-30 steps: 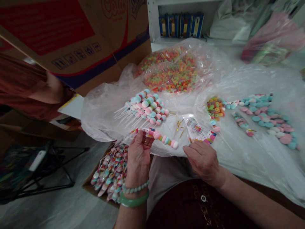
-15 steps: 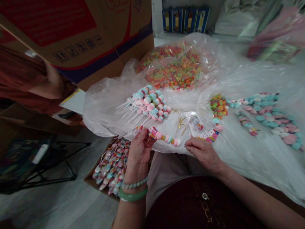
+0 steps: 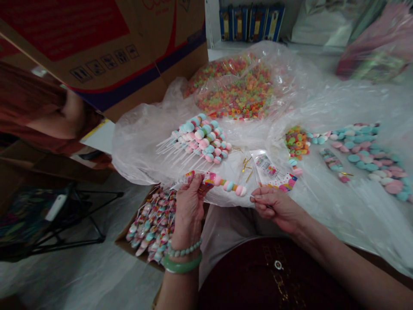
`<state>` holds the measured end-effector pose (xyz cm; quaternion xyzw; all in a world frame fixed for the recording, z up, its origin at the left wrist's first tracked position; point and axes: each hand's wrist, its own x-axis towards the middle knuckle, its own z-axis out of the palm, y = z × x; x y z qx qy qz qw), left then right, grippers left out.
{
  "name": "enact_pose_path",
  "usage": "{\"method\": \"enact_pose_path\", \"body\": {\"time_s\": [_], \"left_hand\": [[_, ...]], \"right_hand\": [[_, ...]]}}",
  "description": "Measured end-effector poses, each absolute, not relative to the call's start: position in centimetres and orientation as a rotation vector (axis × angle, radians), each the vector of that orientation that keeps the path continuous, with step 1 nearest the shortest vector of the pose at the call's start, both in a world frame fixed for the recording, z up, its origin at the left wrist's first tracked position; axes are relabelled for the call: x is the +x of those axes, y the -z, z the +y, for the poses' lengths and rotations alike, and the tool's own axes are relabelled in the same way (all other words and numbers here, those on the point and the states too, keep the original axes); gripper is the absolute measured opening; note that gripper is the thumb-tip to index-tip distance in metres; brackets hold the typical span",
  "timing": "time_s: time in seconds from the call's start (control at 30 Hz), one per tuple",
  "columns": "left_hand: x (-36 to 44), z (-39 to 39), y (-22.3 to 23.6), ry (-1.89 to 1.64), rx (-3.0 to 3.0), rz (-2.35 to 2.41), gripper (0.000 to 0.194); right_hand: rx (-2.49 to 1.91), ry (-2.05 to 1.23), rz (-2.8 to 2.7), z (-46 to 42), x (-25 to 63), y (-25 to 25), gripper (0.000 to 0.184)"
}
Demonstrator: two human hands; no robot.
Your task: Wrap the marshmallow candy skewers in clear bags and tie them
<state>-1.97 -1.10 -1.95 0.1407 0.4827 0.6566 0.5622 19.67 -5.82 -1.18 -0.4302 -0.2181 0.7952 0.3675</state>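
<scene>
My left hand (image 3: 191, 200) is closed, pinching a small printed clear candy bag (image 3: 210, 178) between thumb and fingers. Part of a marshmallow skewer (image 3: 229, 186) in pink, blue and white lies inside the bag's open end; the rest sticks out to the right. At its other end, my right hand (image 3: 274, 206) pinches the thin white stick. Just beyond the hands is a stack of candy skewers (image 3: 203, 137) with sticks pointing left. A pile of flat printed bags (image 3: 272, 170) and some gold twist ties (image 3: 247, 164) lie near my right hand.
Behind stands a large clear bag of colourful ring candies (image 3: 238, 90), beside a big cardboard box (image 3: 138, 56). Loose marshmallows (image 3: 380, 159) spread at right. Below left, a carton holds wrapped skewers (image 3: 155, 228). A folding stool (image 3: 54, 219) and another person's arm (image 3: 64, 116) are at left.
The printed bag reaches slightly farther along the skewer, and more of it shows past my left thumb. My right hand's fingers have shifted a little at the stick.
</scene>
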Motion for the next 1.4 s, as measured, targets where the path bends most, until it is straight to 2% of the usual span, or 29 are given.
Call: {"method": "enact_pose_path", "body": {"time_s": [0.17,0.27,0.33,0.47,0.73,1.0,1.2,1.3,1.4], "left_hand": [[-2.1,-1.0,2.3,-1.619,0.317,1.117,0.016],[-2.2,-0.8,2.1,-1.613,0.232,1.096,0.008],[-2.3,-0.7,1.8,-1.564,0.142,1.103,0.010],[-2.1,-0.5,1.1,-1.468,-0.040,1.099,0.026],[-1.0,-0.1,0.8,-1.456,-0.088,1.029,0.032],[-0.7,-0.3,0.4,-1.423,-0.060,0.977,0.028],[-0.9,-0.5,0.1,-1.412,0.003,1.033,0.026],[-0.9,-0.5,0.4,-1.472,0.134,1.023,0.018],[-0.7,-0.4,0.7,-1.500,0.172,1.012,0.015]], "right_hand": [[-0.916,-2.245,-0.367,-5.7,20.1,2.0,0.019],[-0.890,-2.266,-0.330,-5.6,20.2,2.1,0.018],[-0.884,-2.254,-0.339,-5.6,20.2,2.1,0.018],[-0.887,-2.190,-0.400,-5.8,20.1,1.5,0.018],[-1.005,-2.049,-0.609,-6.5,18.7,0.6,0.015],[-1.214,-1.796,-0.758,-6.5,18.4,0.7,0.018],[-1.314,-1.740,-0.862,-6.2,18.6,0.8,0.017],[-1.409,-1.520,-1.144,-6.3,18.6,1.1,0.016],[-1.398,-1.084,-1.552,-6.7,18.7,1.5,0.015]]}}
